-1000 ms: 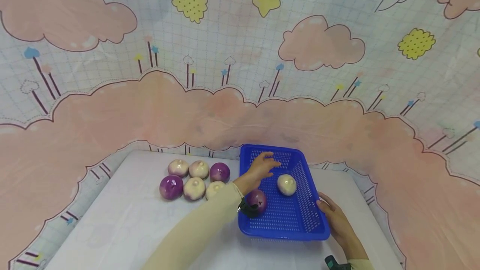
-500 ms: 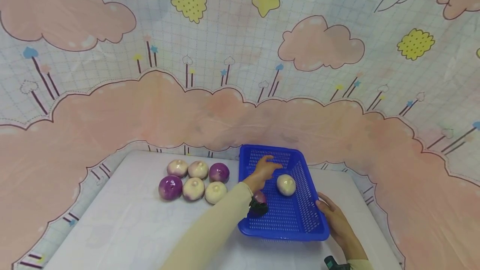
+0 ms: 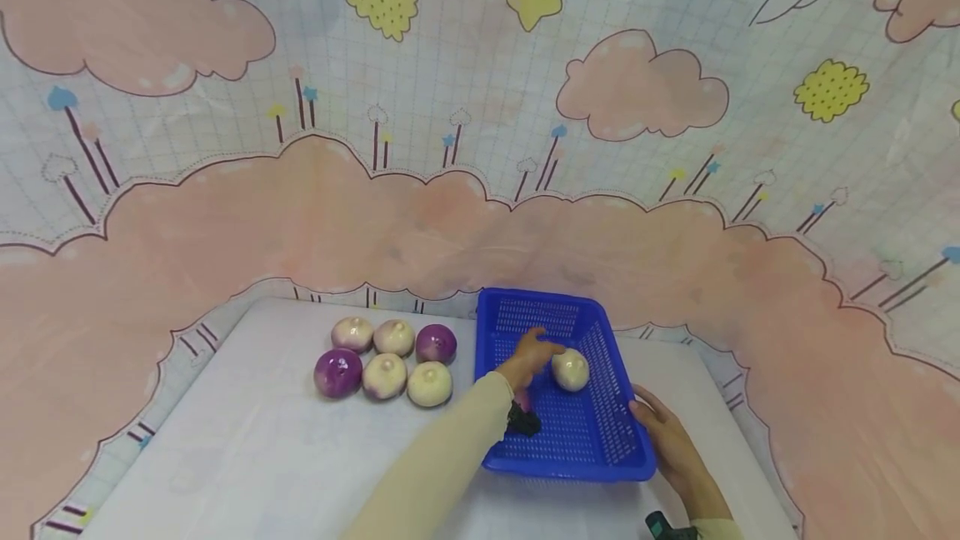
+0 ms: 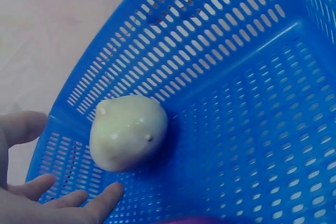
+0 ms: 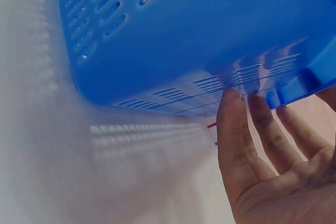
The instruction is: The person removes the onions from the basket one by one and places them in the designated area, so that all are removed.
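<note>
Inside the blue plastic basket (image 3: 570, 472), my left hand (image 3: 531, 358) hovers with fingers spread and nothing in its grasp. In the left wrist view its fingers (image 4: 105, 199) and thumb stand close around a pale onion-like vegetable (image 4: 128, 132) with a pointed nub, which lies on the basket floor near the wall. A purple one (image 3: 522, 398) lies in the basket too, mostly hidden behind the left wrist. My right hand (image 3: 670, 433) rests against the basket's right side, its fairly straight fingers (image 5: 233, 121) reaching the outer wall under the rim.
Left of the basket, several glossy onion-like vegetables sit on the white table (image 3: 225, 440) in two rows, including a purple one (image 3: 338, 372) and a pale one (image 3: 430, 383). A patterned cloth backdrop (image 3: 420, 232) rises behind the table.
My left hand has moved slightly right and toward me inside the basket, closer to the pale vegetable, covering more of the purple one. The right hand stays at the basket's side.
</note>
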Demonstrator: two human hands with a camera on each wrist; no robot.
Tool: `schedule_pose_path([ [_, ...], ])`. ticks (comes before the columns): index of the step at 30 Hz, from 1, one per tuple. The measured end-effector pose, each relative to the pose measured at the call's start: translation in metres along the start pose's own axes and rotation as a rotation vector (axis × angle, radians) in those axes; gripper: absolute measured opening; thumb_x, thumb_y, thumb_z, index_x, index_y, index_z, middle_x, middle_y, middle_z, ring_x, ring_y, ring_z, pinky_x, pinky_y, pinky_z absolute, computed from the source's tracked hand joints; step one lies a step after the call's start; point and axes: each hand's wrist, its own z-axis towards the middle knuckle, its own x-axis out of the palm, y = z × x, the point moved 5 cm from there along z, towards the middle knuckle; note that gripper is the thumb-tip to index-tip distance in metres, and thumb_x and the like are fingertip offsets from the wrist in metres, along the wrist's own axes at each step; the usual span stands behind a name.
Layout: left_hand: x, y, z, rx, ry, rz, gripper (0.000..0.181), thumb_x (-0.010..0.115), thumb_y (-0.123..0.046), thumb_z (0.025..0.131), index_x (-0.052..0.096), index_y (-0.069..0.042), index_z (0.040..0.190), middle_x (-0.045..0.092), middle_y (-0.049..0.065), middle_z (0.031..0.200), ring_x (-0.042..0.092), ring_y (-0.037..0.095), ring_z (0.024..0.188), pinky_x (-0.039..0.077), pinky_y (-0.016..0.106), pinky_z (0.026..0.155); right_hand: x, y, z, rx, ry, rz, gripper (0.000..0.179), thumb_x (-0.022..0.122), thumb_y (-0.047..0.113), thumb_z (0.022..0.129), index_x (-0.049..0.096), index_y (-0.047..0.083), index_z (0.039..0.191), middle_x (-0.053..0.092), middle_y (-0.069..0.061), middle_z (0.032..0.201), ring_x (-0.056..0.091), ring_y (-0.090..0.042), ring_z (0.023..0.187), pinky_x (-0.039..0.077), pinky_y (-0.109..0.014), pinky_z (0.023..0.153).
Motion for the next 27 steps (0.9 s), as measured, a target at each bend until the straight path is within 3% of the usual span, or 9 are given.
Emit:
schedule_pose_path([
  [12,0.01,0.012,-0.004,-0.035,0.062,-0.082,0.068,0.064,-0.014,0.09,0.032,-0.001,0.149,0.042,0.029,0.147,0.045,0.046,0.134,0.048,0.056,0.102,0.0,-0.002,0.001,0.009,-0.011,-0.012,0.066,0.055,0.045,0.098,0.029,0.023,0.154,0.04,-0.021,0.153,0.054,-0.031,0.128,0.049,-0.05,0.105],
  [20,0.016,0.015,0.007,-0.045,0.147,-0.103,0.071,0.065,-0.011,0.089,0.03,0.001,0.15,0.039,0.03,0.147,0.046,0.046,0.132,0.05,0.058,0.099,0.004,0.0,0.007,-0.001,-0.026,-0.01,0.064,0.054,0.045,0.098,0.029,0.023,0.153,0.04,-0.021,0.152,0.052,-0.033,0.13,0.048,-0.051,0.105],
  [27,0.017,0.017,0.015,-0.047,0.163,-0.065,0.066,0.063,-0.008,0.09,0.033,0.007,0.146,0.042,0.031,0.144,0.049,0.045,0.13,0.055,0.052,0.094,0.007,0.001,0.011,-0.006,-0.047,-0.008,0.063,0.054,0.045,0.098,0.031,0.023,0.153,0.042,-0.021,0.151,0.054,-0.031,0.127,0.049,-0.051,0.104],
])
